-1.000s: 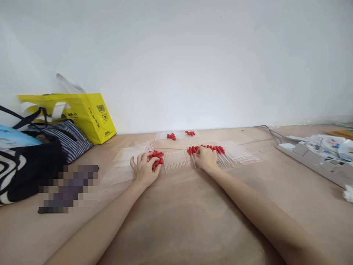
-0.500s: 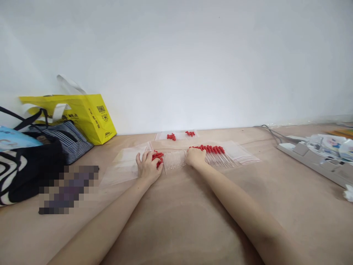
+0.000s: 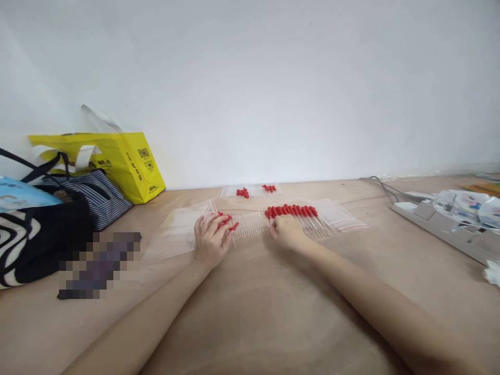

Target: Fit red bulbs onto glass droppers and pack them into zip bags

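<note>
My left hand [image 3: 211,238] is bent over a few small red pieces [image 3: 224,220] at the left end of a row of thin white sticks [image 3: 248,225]; one piece pokes out by the thumb. My right hand [image 3: 288,232] is closed at the near side of a line of red-tipped sticks [image 3: 299,211], its fingertips hidden. Clear plastic bags lie under and beside the sticks, one on the left [image 3: 175,237] and one on the right [image 3: 344,216].
Behind, two small red clusters [image 3: 242,193] rest on another clear bag. A yellow bag [image 3: 136,166], a striped pouch [image 3: 107,200] and a black bag [image 3: 70,229] stand at left. A pixelated dark item [image 3: 99,268] lies nearer. At right is a white power strip [image 3: 441,229] with cables.
My right hand has moved slightly right and nearer, uncovering the left end of the red-tipped line. My left hand has shifted slightly, and a red piece now shows beside its thumb.
</note>
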The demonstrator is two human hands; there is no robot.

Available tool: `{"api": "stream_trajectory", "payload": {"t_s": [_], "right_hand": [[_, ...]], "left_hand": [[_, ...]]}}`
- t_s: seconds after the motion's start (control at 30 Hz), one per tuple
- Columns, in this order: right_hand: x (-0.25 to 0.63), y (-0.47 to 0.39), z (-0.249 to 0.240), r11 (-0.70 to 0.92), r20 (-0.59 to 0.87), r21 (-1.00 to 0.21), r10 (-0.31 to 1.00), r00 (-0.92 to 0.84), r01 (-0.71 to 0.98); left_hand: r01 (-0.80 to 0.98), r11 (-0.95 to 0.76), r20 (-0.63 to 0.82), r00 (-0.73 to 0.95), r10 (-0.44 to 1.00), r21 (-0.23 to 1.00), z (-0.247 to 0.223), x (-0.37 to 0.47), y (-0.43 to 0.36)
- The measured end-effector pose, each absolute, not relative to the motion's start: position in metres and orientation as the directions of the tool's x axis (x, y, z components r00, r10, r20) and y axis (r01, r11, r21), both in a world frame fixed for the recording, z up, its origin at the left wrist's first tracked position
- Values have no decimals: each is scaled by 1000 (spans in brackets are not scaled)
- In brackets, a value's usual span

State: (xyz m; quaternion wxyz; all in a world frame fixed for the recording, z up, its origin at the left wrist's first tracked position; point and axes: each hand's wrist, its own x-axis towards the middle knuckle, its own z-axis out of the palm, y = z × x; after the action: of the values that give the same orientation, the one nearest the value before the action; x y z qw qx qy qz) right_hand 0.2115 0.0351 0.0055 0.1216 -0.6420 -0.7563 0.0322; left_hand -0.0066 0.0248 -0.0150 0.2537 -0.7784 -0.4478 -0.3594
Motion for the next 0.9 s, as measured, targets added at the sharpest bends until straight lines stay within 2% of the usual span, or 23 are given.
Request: {"api": "stream_trajectory", "payload": {"t_s": [0.17, 0.3, 0.43, 0.57, 0.67, 0.77, 0.9], "right_hand": [[255, -3, -16, 459, 264, -154, 872, -411, 875], [273, -11, -21, 560, 304, -172, 813, -497, 810], [276, -9, -18, 585, 301, -232, 803, -514, 777], [270, -7, -16, 616, 351, -273, 779, -520, 739], [262, -5, -16, 611, 361, -287, 782, -508, 738], [255, 2, -16, 567, 292, -308, 820, -492, 764], [247, 8, -15, 509, 199, -317, 861, -469, 800]], "left_hand": [[647, -763, 653, 583, 484, -12, -12, 8, -7], [568, -820, 525, 678, 514, 70, -9, 11, -15], [604, -793, 492, 666, 561, 86, -8, 9, -16], [636, -771, 522, 644, 559, 40, -11, 14, -19], [641, -768, 477, 674, 564, 2, -14, 17, -19], [647, -763, 460, 676, 575, 2, -18, 19, -18], [681, -731, 533, 603, 593, 43, -18, 24, -16]]}}
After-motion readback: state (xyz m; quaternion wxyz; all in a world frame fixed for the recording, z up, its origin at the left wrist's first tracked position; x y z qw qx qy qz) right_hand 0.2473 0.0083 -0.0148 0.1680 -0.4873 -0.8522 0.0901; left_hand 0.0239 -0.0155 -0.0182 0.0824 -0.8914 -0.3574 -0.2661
